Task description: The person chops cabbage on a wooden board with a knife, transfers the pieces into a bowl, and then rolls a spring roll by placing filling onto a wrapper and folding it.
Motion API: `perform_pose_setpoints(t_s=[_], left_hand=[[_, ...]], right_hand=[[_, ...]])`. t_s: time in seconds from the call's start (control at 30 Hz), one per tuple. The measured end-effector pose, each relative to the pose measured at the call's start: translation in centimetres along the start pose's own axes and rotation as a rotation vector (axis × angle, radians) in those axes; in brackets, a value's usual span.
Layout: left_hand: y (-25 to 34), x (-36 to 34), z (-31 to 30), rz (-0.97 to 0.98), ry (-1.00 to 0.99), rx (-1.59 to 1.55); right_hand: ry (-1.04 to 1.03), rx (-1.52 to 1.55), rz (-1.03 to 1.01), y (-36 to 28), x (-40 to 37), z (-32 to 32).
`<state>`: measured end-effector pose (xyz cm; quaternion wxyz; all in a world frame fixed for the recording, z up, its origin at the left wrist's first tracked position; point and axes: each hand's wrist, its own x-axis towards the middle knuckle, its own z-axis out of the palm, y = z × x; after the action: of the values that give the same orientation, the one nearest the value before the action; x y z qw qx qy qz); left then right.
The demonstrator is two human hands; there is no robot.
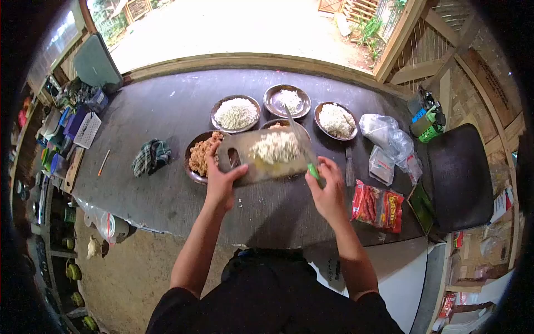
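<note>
L hand (221, 181) grips board (245, 177), ctr frame, w/ chopped pile (275, 147) on top; R hand (329, 186) grips knife (314, 171), blade nr pile. Risk: excess board tilt or hard blade push, spilling pile onto tabletop (158, 197).

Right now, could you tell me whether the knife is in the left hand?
No, the right hand holds the knife; the left hand grips the board.

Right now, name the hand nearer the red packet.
Right. The right hand, holding the knife, is left of the packet; the left hand, holding the board, is farther left.
</note>
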<state>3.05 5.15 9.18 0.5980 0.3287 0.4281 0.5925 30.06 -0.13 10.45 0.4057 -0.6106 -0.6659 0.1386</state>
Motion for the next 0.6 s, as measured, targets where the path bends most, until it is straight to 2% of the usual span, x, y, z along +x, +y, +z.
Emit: perform_pose_setpoints(t_s=[0.1, 0.2, 0.23, 0.3, 0.37, 0.43, 0.53, 0.6], left_hand=[[0.6, 5.7, 1.8, 0.089, 0.007, -0.047], [0.6, 11.0, 3.5, 0.144, 0.052, -0.038], [0.9, 12.2, 4.1, 0.165, 0.088, 0.003], [0.8, 14.7, 4.6, 0.189, 0.083, -0.014], [-0.2, 18.1, 4.3, 0.181, 0.139, 0.166], [0.3, 19.0, 5.0, 0.175, 0.142, 0.182], [0.5, 20.9, 5.5, 0.228, 0.125, 0.165], [0.9, 21.4, 5.7, 0.194, 0.105, 0.143]], right_hand=[[-0.049, -0.098, 0.028, -2.3, 5.1, 0.5], [0.145, -0.075, -0.271, -1.2, 8.5, 4.5], [0.151, -0.079, -0.271, -1.1, 9.5, 5.6], [0.058, -0.159, -0.263, -1.1, 11.2, 7.5], [-0.006, -0.218, -0.231, -1.9, 12.4, 8.4], [-0.129, -0.276, -0.173, -2.8, 13.6, 9.1], [-0.152, -0.326, -0.189, -1.5, 15.3, 11.1], [-0.170, -0.389, -0.180, -0.7, 15.9, 12.0]])
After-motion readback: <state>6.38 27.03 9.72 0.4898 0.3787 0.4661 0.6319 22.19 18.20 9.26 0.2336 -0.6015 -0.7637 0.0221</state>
